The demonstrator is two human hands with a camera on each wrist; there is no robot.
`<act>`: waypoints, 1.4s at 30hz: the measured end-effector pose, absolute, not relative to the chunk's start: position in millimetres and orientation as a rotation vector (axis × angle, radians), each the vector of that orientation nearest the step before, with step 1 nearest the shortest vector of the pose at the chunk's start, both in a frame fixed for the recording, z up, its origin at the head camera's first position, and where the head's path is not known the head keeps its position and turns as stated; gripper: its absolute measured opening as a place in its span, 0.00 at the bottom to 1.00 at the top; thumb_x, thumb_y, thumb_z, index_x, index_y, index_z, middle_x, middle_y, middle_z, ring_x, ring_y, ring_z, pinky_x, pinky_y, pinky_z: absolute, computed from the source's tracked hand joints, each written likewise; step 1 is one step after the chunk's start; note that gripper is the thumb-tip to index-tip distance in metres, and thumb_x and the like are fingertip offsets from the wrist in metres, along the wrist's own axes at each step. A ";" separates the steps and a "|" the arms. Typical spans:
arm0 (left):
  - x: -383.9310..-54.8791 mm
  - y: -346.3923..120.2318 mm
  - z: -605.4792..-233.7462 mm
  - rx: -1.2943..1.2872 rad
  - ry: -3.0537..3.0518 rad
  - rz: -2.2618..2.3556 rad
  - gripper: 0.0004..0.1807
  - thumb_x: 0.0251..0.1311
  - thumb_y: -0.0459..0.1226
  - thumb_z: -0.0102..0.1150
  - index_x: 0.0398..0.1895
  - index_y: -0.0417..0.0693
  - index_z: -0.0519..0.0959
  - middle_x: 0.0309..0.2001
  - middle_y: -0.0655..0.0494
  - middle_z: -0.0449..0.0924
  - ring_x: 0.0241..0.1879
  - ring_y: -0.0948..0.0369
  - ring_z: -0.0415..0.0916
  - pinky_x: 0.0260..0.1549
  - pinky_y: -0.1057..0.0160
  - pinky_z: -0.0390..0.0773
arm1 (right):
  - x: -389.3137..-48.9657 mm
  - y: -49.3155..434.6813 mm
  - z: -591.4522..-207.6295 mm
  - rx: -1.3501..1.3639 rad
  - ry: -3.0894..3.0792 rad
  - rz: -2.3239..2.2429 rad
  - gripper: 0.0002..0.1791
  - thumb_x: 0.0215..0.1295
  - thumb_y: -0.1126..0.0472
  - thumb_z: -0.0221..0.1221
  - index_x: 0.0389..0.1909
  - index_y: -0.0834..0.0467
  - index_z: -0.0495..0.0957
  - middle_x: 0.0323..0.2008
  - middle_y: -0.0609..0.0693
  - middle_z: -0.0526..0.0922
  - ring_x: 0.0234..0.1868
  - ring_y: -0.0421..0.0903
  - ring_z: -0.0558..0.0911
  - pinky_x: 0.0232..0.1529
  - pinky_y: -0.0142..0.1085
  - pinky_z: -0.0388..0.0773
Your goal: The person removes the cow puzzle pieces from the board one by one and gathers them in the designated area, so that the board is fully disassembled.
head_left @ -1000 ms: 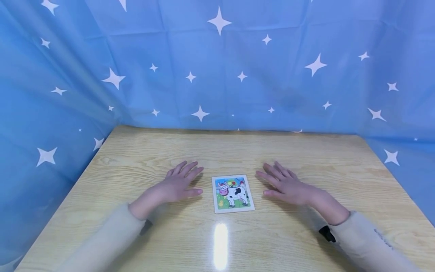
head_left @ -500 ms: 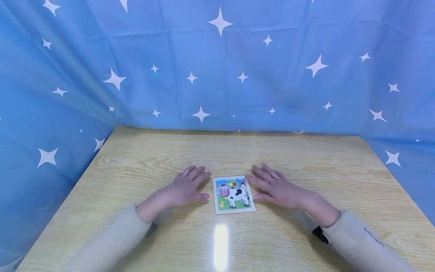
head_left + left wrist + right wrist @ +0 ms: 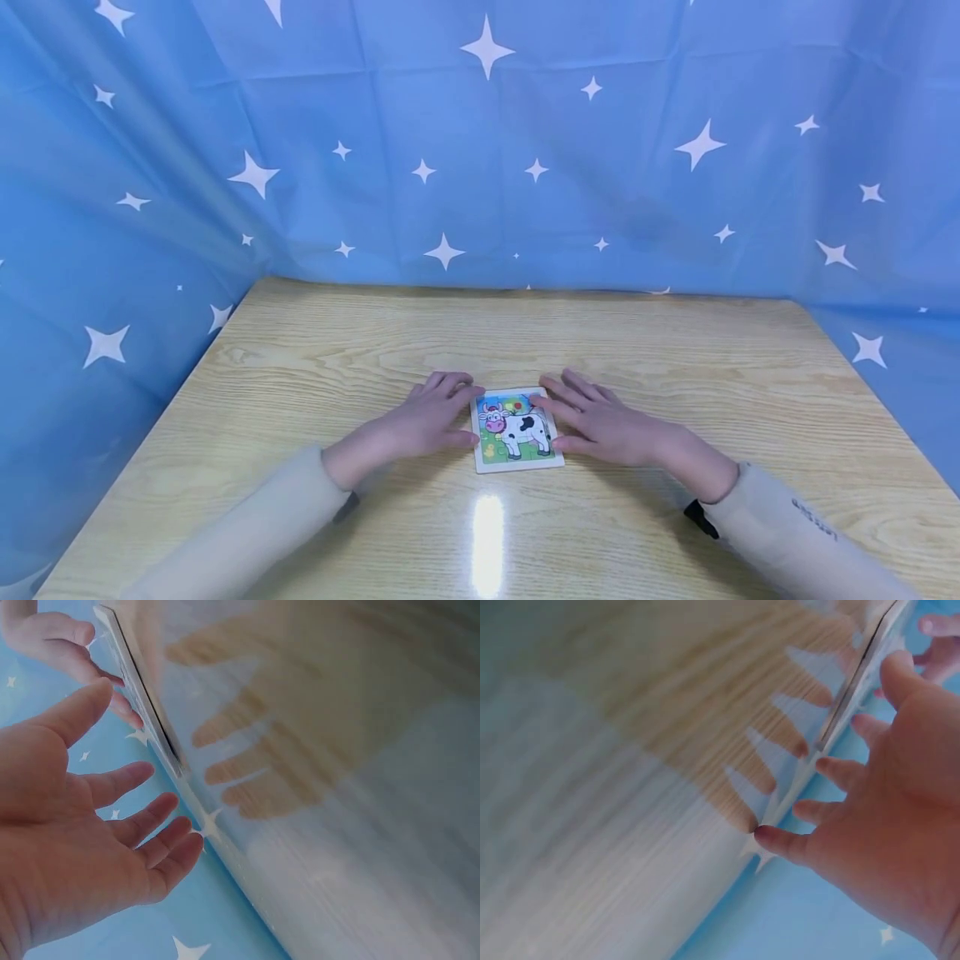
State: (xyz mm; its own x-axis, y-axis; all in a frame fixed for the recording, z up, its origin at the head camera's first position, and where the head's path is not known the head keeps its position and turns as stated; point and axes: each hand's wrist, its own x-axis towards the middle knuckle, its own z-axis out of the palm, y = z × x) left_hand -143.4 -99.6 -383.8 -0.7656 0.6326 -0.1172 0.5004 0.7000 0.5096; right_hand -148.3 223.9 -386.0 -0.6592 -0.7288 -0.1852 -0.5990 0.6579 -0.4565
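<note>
A small square jigsaw puzzle (image 3: 517, 429) with a cartoon cow and a pale frame lies flat on the wooden table. At its left edge is my left hand (image 3: 427, 421), fingers spread, thumb and index fingertips right at the frame. My right hand (image 3: 611, 425) spreads over the right edge, its index finger overlapping the upper right corner and its thumb at the right side. In the left wrist view the puzzle (image 3: 142, 690) shows edge-on beyond the thumb of the left hand (image 3: 97, 802). The right wrist view has the puzzle's thin edge (image 3: 855, 679) beside the right hand (image 3: 885, 795).
The wooden table (image 3: 360, 333) has a glossy surface with a bright light reflection (image 3: 487, 546) in front of the puzzle. A blue curtain (image 3: 315, 108) with white stars hangs behind it and along the sides.
Both hands have moved inward from either side, and their fingertips have come to the puzzle's left and right edges. The puzzle stays in the same place.
</note>
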 end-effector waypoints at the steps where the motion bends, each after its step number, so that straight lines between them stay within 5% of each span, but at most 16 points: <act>1: -143.6 -98.2 -384.2 0.892 2.627 0.653 0.38 0.76 0.43 0.69 0.81 0.36 0.68 0.80 0.36 0.64 0.79 0.40 0.59 0.74 0.32 0.64 | -148.3 223.6 -386.1 -1.056 2.520 -0.511 0.37 0.87 0.45 0.55 0.88 0.56 0.60 0.87 0.67 0.51 0.86 0.76 0.44 0.74 0.81 0.49; 14: -146.4 -84.9 -388.4 0.849 2.629 0.585 0.38 0.73 0.42 0.73 0.80 0.37 0.71 0.77 0.39 0.65 0.76 0.43 0.60 0.71 0.36 0.67 | -147.3 219.2 -387.4 -1.071 2.489 -0.503 0.39 0.87 0.43 0.55 0.88 0.56 0.59 0.88 0.66 0.50 0.86 0.75 0.43 0.75 0.80 0.47; 25: -151.2 -80.6 -391.6 0.841 2.645 0.591 0.39 0.69 0.41 0.77 0.78 0.35 0.72 0.68 0.41 0.68 0.63 0.47 0.62 0.61 0.47 0.70 | -147.2 215.5 -386.7 -1.130 2.492 -0.480 0.38 0.86 0.44 0.57 0.87 0.55 0.60 0.88 0.64 0.52 0.86 0.75 0.46 0.73 0.82 0.50; 42: -160.4 -78.8 -391.9 0.835 2.621 0.620 0.35 0.65 0.39 0.81 0.68 0.32 0.75 0.64 0.40 0.72 0.58 0.47 0.65 0.64 0.47 0.72 | -147.2 201.4 -389.1 -1.230 2.430 -0.409 0.36 0.87 0.44 0.55 0.88 0.53 0.61 0.88 0.63 0.51 0.87 0.72 0.47 0.74 0.80 0.52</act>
